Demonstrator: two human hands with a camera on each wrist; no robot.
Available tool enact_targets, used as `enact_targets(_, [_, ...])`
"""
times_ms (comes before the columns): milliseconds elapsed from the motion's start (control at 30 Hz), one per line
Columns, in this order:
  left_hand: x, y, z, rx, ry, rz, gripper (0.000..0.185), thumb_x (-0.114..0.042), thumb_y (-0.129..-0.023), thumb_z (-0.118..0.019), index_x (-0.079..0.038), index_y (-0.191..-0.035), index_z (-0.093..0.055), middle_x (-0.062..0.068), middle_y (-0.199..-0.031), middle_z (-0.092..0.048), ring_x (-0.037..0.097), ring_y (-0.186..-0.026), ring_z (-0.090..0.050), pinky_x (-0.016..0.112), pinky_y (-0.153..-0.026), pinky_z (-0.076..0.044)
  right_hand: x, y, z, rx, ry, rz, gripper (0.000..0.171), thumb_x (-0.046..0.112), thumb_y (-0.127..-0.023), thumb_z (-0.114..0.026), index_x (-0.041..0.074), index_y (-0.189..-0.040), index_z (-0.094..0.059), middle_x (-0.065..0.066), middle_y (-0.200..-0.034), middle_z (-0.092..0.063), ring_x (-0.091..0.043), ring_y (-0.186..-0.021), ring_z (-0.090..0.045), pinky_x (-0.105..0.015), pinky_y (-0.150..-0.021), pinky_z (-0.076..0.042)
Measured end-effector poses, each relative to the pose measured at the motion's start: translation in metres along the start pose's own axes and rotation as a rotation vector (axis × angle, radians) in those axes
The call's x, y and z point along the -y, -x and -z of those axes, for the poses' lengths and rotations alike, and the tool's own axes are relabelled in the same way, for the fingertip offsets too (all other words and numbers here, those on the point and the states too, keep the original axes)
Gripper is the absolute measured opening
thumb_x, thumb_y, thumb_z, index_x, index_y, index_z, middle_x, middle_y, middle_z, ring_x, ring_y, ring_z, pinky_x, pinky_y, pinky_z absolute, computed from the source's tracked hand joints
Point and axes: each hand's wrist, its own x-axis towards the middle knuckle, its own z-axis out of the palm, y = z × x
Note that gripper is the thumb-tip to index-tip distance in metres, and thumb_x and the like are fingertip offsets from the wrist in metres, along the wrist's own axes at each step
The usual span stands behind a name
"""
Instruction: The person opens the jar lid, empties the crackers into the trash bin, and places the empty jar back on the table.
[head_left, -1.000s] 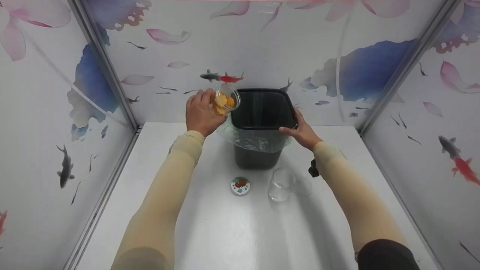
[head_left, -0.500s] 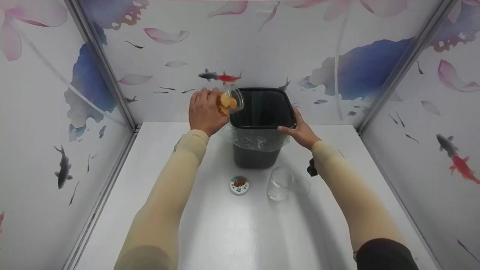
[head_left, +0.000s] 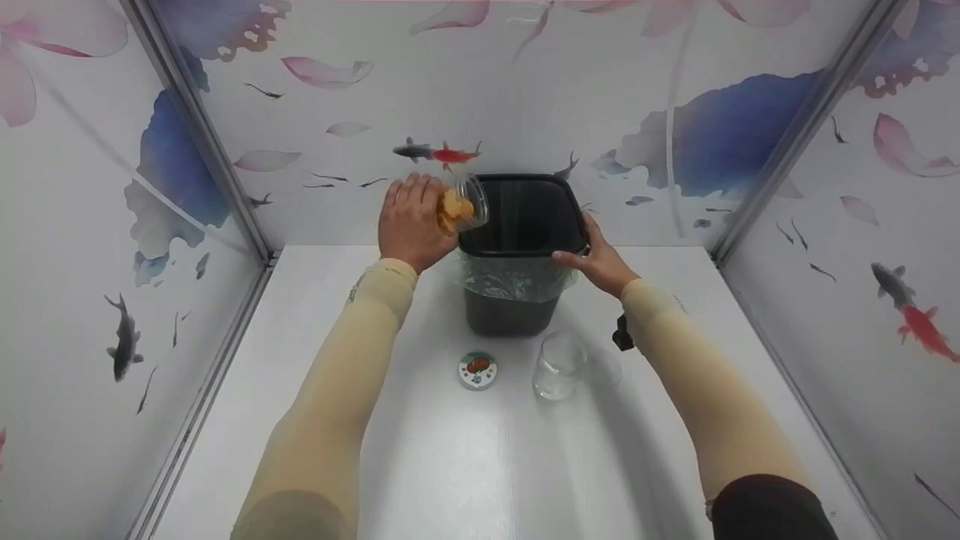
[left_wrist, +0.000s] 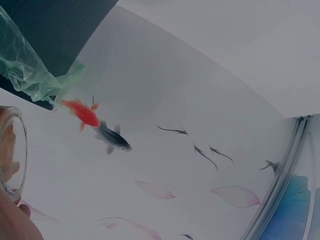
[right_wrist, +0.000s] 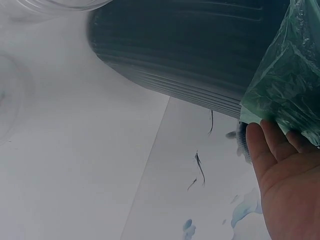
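Observation:
In the head view my left hand [head_left: 416, 223] grips a clear jar [head_left: 478, 204] tipped on its side, its mouth facing right at the left rim of a black trash can [head_left: 511, 319]. Orange-yellow pieces [head_left: 454, 210] lie inside the jar. The left wrist view catches only the jar's glass rim [left_wrist: 24, 155] and part of the hand. My right hand [head_left: 604, 264] holds the trash can's right front corner, thumb along the front rim and fingers on the right side. In the right wrist view those fingers lie against the green plastic liner [right_wrist: 287, 85].
A round lid [head_left: 478, 371] with a printed picture lies on the white table [head_left: 465, 465] in front of the trash can. To its right stands a clear glass [head_left: 559, 367]. Patterned walls [head_left: 480, 90] close in the back and both sides.
My left hand has shifted slightly right and tipped the jar further, so its mouth now faces the trash can's opening. The right hand keeps its place on the trash can.

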Motion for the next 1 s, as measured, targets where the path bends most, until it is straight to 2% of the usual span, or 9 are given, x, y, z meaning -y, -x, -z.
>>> enact_targets(200, [-0.001, -0.002, -0.001, 0.022, -0.023, -0.031, 0.064, -0.036, -0.081, -0.073, -0.008, -0.134, -0.050, 0.011, -0.137, -0.055, 0.029, -0.140, -0.038, 0.041, -0.121, -0.012, 0.000, -0.001, -0.001, -0.001, -0.006, 0.027, 0.110, 0.058, -0.087, -0.068, 0.021, -0.160, 0.005, -0.012, -0.165, -0.014, -0.031, -0.148, -0.020, -0.049, -0.118, -0.020])
enact_targets(433, [-0.003, -0.003, -0.001, 0.016, -0.065, -0.070, 0.064, -0.026, -0.083, -0.072, -0.005, -0.138, -0.046, 0.015, -0.140, -0.052, 0.030, -0.141, -0.037, 0.042, -0.120, -0.015, 0.001, 0.000, -0.001, -0.004, -0.019, 0.021, 0.109, 0.057, -0.087, -0.068, 0.024, -0.160, 0.005, -0.011, -0.165, -0.012, -0.033, -0.148, -0.019, -0.052, -0.118, -0.019])
enact_targets(633, [-0.005, -0.004, -0.002, 0.040, -0.100, -0.087, 0.072, -0.022, -0.081, -0.077, -0.005, -0.142, -0.043, 0.016, -0.144, -0.048, 0.030, -0.142, -0.034, 0.040, -0.121, -0.010, 0.001, 0.001, -0.001, -0.006, -0.008, -0.001, 0.111, 0.061, -0.086, -0.068, 0.025, -0.160, 0.005, -0.010, -0.166, -0.010, -0.034, -0.148, -0.019, -0.052, -0.118, -0.020])
enact_targets(1000, [-0.013, -0.004, -0.002, 0.078, -0.171, -0.117, 0.072, -0.018, -0.084, -0.074, -0.006, -0.147, -0.041, 0.015, -0.149, -0.043, 0.029, -0.145, -0.029, 0.038, -0.121, -0.004, 0.002, 0.002, -0.001, -0.006, -0.010, 0.000, 0.112, 0.061, -0.085, -0.069, 0.023, -0.160, 0.005, -0.010, -0.166, -0.009, -0.035, -0.148, -0.020, -0.052, -0.117, -0.021])
